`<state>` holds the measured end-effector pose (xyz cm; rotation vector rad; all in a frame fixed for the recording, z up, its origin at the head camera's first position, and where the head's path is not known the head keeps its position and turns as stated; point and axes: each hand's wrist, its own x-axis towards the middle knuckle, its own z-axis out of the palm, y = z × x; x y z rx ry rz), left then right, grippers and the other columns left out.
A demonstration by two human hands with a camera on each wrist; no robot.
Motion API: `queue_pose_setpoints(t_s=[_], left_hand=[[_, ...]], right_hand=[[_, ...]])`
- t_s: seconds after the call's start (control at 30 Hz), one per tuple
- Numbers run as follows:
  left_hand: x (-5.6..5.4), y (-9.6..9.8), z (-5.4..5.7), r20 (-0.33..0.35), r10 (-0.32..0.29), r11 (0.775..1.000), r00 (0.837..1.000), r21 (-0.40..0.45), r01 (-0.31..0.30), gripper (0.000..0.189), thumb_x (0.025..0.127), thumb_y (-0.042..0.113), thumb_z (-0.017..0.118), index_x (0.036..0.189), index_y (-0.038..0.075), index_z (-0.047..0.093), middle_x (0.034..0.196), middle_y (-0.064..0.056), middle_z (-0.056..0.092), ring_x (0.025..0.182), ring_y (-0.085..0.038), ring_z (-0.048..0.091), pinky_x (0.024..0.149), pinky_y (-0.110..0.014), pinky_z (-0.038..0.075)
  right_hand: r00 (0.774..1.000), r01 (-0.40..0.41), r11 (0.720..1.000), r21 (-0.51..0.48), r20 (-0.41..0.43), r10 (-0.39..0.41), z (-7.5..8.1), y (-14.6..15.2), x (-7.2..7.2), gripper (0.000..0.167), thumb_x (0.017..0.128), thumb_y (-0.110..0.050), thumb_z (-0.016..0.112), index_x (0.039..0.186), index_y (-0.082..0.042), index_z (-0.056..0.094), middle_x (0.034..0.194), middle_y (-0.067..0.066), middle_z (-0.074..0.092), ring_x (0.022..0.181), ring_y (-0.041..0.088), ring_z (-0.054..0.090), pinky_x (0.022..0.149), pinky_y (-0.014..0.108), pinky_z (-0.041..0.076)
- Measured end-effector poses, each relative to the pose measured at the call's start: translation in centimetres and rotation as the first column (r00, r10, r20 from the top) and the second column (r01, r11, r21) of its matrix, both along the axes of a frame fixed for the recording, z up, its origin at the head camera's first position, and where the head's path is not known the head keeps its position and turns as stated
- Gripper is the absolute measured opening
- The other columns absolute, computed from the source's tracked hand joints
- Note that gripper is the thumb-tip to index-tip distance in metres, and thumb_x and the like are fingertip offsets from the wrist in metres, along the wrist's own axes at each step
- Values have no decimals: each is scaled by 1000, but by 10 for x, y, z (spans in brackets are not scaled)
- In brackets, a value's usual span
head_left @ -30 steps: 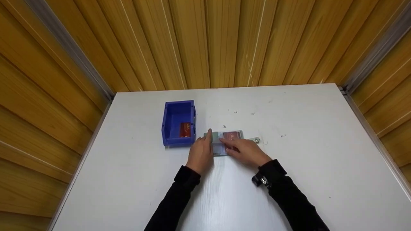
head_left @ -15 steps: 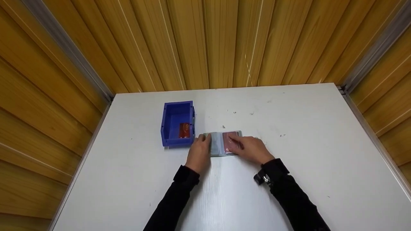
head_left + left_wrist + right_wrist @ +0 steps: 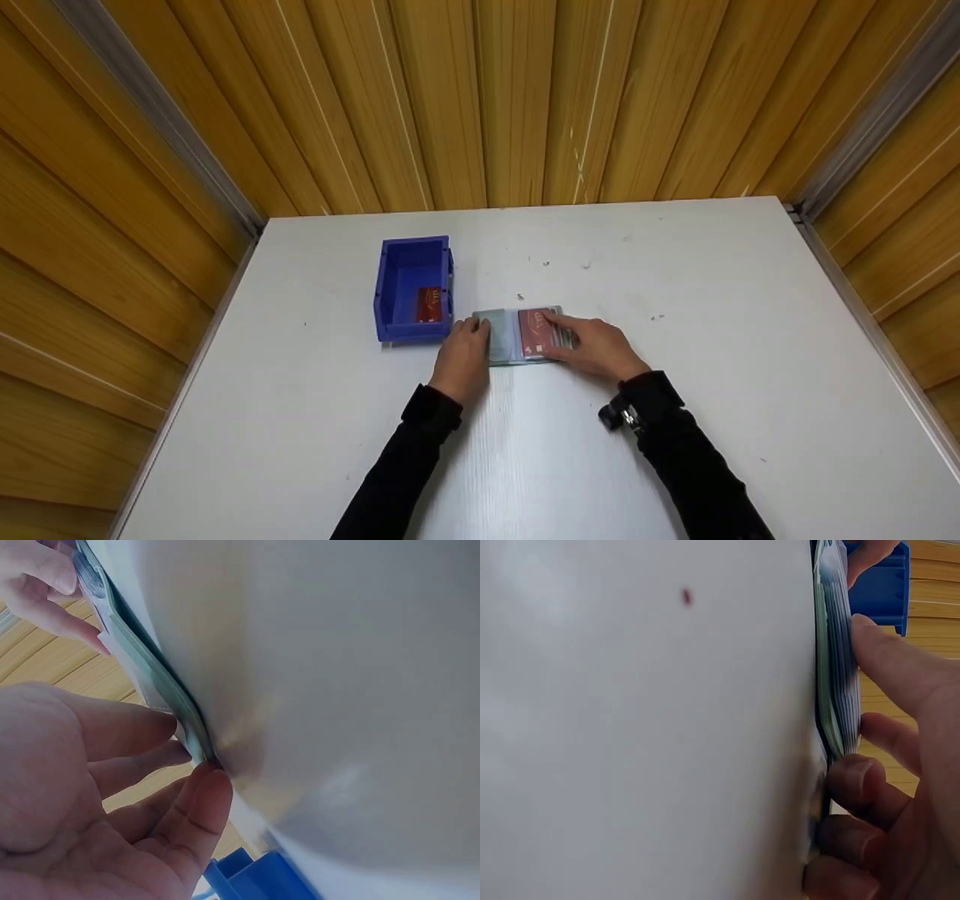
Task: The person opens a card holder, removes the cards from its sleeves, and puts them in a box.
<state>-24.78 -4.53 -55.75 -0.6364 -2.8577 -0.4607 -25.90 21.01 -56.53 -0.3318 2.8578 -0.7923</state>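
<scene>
An opened card holder (image 3: 510, 337) with clear sleeves lies on the white table in the head view. Its right-hand sleeve shows a red card (image 3: 534, 330); the left side looks pale green. At the left edge, my left hand (image 3: 463, 360) pinches the holder, as the left wrist view shows with thumb and fingers at the green edge. On the other side, my right hand (image 3: 600, 350) grips the stacked sleeves (image 3: 844, 667) by their right end, thumb on top and other fingers bent at the edge. Part of the holder's right end is hidden under that hand.
A blue bin (image 3: 412, 289) stands left of the holder, close to my left hand, with a red card (image 3: 429, 304) inside. The white table (image 3: 712, 315) meets wood-patterned walls (image 3: 517, 105) at the back and sides.
My right hand has slid slightly right, uncovering more of the red card in the sleeve. My left forefinger, stretched out a second ago, is now bent. The holder's snap strap is now hidden.
</scene>
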Motion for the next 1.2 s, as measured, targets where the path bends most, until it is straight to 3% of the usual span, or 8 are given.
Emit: queue_pose_setpoints(t_s=[0.2, 0.33, 0.4, 0.6, 0.73, 1.0, 1.1, 1.2], left_hand=[[0, -2, 0, 0, -5, 1000, 1000, -14, 5, 43, 88, -16, 59, 130, -6, 64, 127, -24, 66, 115, -38, 64, 98, -44, 56], [0, 0, 0, -5, -9, 1000, 1000, -13, 8, 43, 89, -17, 59, 129, -6, 65, 126, -25, 67, 112, -39, 65, 95, -45, 57], [-1, 0, -1, -8, -9, 1000, 1000, -15, 9, 41, 89, -16, 58, 129, -5, 65, 125, -25, 68, 111, -39, 66, 93, -45, 57], [-3, 6, 0, -42, -1, 1000, 999, -5, 1, 38, 88, -17, 58, 121, -1, 70, 120, -18, 70, 111, -34, 66, 93, -43, 57], [-7, 18, 0, 36, -27, 991, 999, 129, 22, 29, 92, -11, 60, 113, 4, 74, 113, -13, 69, 110, -28, 66, 95, -41, 54], [-17, 36, 0, 295, -4, 915, 955, 387, -116, 18, 95, 2, 63, 108, -3, 74, 106, -14, 64, 100, -27, 63, 92, -43, 53], [-21, 40, 2, 375, -10, 862, 927, 473, -182, 21, 93, 5, 62, 107, -5, 74, 105, -16, 68, 98, -26, 63, 91, -41, 53], [-24, 45, 4, 473, -24, 793, 881, 546, -271, 25, 93, 9, 62, 109, -7, 73, 105, -17, 72, 97, -24, 65, 89, -38, 54]], right_hand=[[1000, 16, 999, -28, 9, -15, -1, 2, -1, 75, 88, -57, 77, 153, -28, 53, 132, 17, 69, 114, 28, 64, 104, 52, 49], [1000, 12, 999, -34, 23, -12, -1, 4, -2, 74, 88, -54, 78, 152, -26, 53, 86, 3, 60, 86, 20, 52, 85, 39, 48], [1000, 13, 999, -33, 29, -12, 0, 5, -2, 74, 88, -52, 78, 153, -27, 53, 78, -1, 51, 83, 18, 49, 80, 36, 43], [999, 11, 999, -41, 35, -9, 0, 4, -3, 74, 88, -52, 78, 153, -28, 53, 101, 9, 67, 91, 20, 52, 90, 41, 48], [1000, 15, 998, -57, 27, -14, 1, 3, -3, 74, 87, -51, 79, 152, -27, 53, 119, 15, 70, 96, 22, 55, 97, 47, 50], [999, 4, 997, -77, 32, -2, 0, 3, -3, 73, 88, -49, 80, 152, -25, 54, 135, 18, 67, 111, 27, 62, 102, 49, 50], [1000, -3, 997, -83, 16, 5, -1, 4, -3, 72, 88, -48, 80, 152, -24, 54, 142, 19, 63, 122, 32, 63, 106, 52, 48], [1000, -12, 996, -88, 10, 13, -1, 5, -2, 71, 89, -45, 80, 152, -24, 54, 144, 20, 62, 127, 37, 62, 108, 54, 47]])
